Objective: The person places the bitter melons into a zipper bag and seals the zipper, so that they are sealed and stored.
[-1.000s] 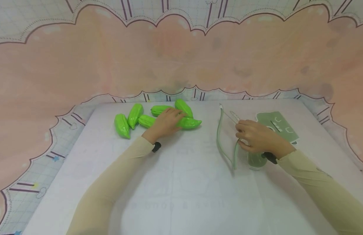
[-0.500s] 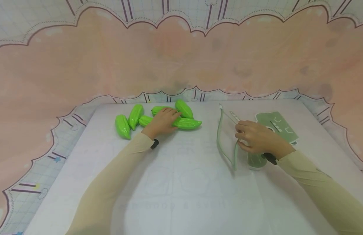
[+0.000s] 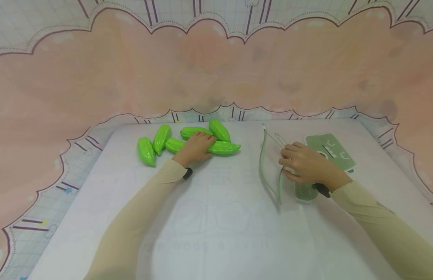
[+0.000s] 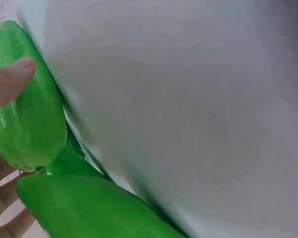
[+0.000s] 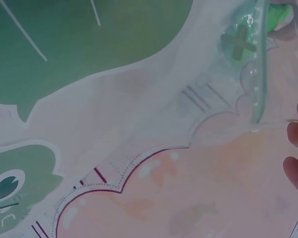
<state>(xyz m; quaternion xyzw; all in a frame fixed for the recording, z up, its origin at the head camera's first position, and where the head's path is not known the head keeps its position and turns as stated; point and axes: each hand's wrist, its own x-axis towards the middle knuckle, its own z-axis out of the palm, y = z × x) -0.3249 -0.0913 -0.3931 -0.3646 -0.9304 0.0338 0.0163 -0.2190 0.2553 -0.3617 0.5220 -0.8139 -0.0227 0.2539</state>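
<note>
My left hand (image 3: pixel 194 149) grips a long, glossy green pepper-like vegetable (image 3: pixel 224 147) lying on the table. In the left wrist view the thumb lies on a green vegetable (image 4: pixel 32 119), with the other fingers behind it. To the right, my right hand (image 3: pixel 307 163) pinches the edge of a clear plastic bag printed with green cartoon shapes (image 3: pixel 337 149). The bag's mouth gapes to the left, rimmed by a pale green strip (image 3: pixel 261 165). The strip (image 5: pixel 259 74) shows in the right wrist view, with fingertips at the right edge.
Two more green vegetables lie at the left, one nearer (image 3: pixel 146 151) and one farther (image 3: pixel 162 139). Behind my left hand are another two, one lying sideways (image 3: pixel 191 132) and one slanting (image 3: pixel 219 130). A white sheet (image 3: pixel 216 225) covers the table; a patterned cloth (image 3: pixel 216 70) stands behind.
My left hand has shifted slightly left and settled on the long green vegetable. The right hand and the bag hardly differ.
</note>
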